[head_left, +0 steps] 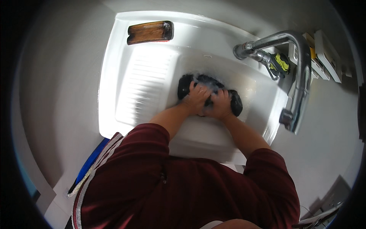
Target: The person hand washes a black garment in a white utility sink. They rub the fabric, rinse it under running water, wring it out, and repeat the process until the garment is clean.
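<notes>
A dark, wet bundle that looks like black cloth [236, 104] lies in the basin of a white sink [263, 91], partly in cloudy water. My left hand [196, 96] presses on the left part of it, fingers bent over the fabric. Close beside it, my right hand [220, 102] grips the right part with curled fingers. Black folds bulge out on both outer sides of my hands. The fingertips are partly hidden by the cloth and murky water.
A ribbed washboard slope [146, 82] forms the sink's left side. On the back ledge lies a brown wooden block [150, 32] with dark ends. A chrome faucet [301, 76] arches over the right side. Behind it are a black-and-yellow item [281, 63] and white holders [328, 55].
</notes>
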### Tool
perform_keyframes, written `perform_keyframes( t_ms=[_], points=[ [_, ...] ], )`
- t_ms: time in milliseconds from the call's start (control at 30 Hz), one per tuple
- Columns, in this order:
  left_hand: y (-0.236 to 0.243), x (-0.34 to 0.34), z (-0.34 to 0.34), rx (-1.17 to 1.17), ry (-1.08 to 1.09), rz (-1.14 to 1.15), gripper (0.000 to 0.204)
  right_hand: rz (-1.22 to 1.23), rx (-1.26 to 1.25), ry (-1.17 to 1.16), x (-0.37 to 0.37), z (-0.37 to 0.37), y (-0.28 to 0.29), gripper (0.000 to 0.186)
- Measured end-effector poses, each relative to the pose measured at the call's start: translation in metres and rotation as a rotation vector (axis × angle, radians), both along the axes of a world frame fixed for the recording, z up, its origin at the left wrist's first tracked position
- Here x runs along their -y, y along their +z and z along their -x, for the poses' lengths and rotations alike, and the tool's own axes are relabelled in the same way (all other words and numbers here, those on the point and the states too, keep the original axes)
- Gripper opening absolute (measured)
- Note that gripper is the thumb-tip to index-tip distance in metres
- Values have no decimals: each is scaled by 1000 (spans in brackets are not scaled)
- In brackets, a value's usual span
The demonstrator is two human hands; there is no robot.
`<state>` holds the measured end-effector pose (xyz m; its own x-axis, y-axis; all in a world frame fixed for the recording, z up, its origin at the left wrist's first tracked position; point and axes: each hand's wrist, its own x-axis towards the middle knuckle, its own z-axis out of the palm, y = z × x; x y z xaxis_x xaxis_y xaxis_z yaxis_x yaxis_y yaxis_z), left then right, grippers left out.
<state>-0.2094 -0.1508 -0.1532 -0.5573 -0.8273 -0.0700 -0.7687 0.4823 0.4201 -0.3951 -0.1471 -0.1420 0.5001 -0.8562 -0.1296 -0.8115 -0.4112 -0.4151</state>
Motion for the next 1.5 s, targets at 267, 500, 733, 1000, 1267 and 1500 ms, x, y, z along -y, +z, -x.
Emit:
perform_keyframes(
  t_ms=[267,500,733,1000,1267,1500],
  points=[
    [0,67,16,-126,-20,-233,67,276,348,37,56,28,-42,40],
    [20,87,24,-179,118,-198,72,265,28,-303,75,25,-67,40],
    [56,93,26,-514,889,-321,78,-305,579,-1110,102,23,-6,38],
    [87,61,-30,-212,561,-284,80,-678,219,-960,105,121,27,74],
    [65,27,-6,-582,286,-513,137,-657,661,-422,46,7,54,55],
    [99,-45,-32,195,34,-132,103,-50,-109,110,-47,16,88,46]
  ],
)
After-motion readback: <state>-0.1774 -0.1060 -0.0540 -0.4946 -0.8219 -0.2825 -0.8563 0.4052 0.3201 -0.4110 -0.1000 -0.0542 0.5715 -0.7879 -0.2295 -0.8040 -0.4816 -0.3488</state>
